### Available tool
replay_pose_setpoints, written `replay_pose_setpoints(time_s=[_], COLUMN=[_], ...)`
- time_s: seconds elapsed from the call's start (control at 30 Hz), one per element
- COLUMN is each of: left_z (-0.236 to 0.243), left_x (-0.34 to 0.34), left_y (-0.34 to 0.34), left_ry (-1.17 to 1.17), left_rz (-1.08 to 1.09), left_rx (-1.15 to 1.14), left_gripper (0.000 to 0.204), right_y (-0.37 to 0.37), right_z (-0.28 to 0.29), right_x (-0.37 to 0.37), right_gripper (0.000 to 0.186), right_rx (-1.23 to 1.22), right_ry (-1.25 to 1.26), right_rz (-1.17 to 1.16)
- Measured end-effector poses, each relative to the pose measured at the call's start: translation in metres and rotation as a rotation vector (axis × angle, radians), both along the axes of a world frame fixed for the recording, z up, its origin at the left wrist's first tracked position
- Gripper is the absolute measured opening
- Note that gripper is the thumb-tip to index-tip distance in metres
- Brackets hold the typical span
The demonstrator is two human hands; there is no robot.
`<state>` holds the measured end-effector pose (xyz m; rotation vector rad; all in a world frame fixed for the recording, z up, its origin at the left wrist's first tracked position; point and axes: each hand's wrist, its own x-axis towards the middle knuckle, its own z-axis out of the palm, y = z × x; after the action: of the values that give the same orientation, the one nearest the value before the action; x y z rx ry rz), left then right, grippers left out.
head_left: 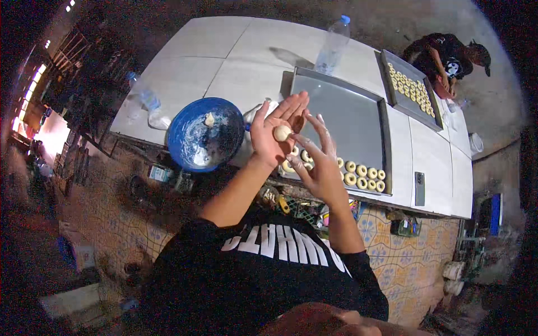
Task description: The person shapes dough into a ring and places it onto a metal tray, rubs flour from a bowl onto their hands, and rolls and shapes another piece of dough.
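My left hand (266,143) is palm up with its fingers stretched out, holding a pale round dough ball (282,133) on the palm. From the right, my right hand (322,168) reaches in with fingers spread and dusted white, one fingertip at the ball's edge. Below both hands, rows of dough rings (361,171) sit along the near side of a metal tray (347,120); my right hand covers some of them. To the left stands a blue bowl (178,126) smeared with white, with a small dough lump (209,119) inside.
The white tiled table (241,70) carries a clear bottle (333,49) behind the tray and a dark phone (419,189) at right. Farther right, a person (443,56) bends beside a second tray (391,101) of dough rings. A clear plastic item (147,101) lies left of the bowl.
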<state>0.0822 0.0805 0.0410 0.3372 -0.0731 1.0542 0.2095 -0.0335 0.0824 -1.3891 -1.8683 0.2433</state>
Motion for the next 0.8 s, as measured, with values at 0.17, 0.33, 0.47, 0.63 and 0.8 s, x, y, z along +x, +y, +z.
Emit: replay_pose_setpoints(time_s=[0.17, 0.33, 0.47, 0.63, 0.8], left_z=[0.009, 0.007, 0.002, -0.006, -0.003], left_x=[-0.003, 0.001, 0.001, 0.001, -0.003], left_y=[-0.005, -0.004, -0.004, -0.003, -0.004], left_ry=[0.141, 0.114, 0.187, 0.117, 0.209], left_rz=[0.062, 0.025, 0.045, 0.022, 0.075], left_rx=[0.148, 0.23, 0.271, 0.055, 0.014], left_gripper=[0.066, 0.064, 0.06, 0.043, 0.045], right_y=[0.0, 0.002, -0.001, -0.001, -0.001], right_z=[-0.007, -0.008, -0.003, 0.001, 0.002], right_x=[0.004, 0.003, 0.0, -0.003, -0.006], right_gripper=[0.045, 0.044, 0.046, 0.047, 0.045], right_rx=[0.002, 0.058, 0.038, 0.036, 0.019], right_ry=[-0.014, 0.027, -0.061, -0.133, -0.13], right_rz=[0.029, 0.043, -0.017, -0.034, -0.023])
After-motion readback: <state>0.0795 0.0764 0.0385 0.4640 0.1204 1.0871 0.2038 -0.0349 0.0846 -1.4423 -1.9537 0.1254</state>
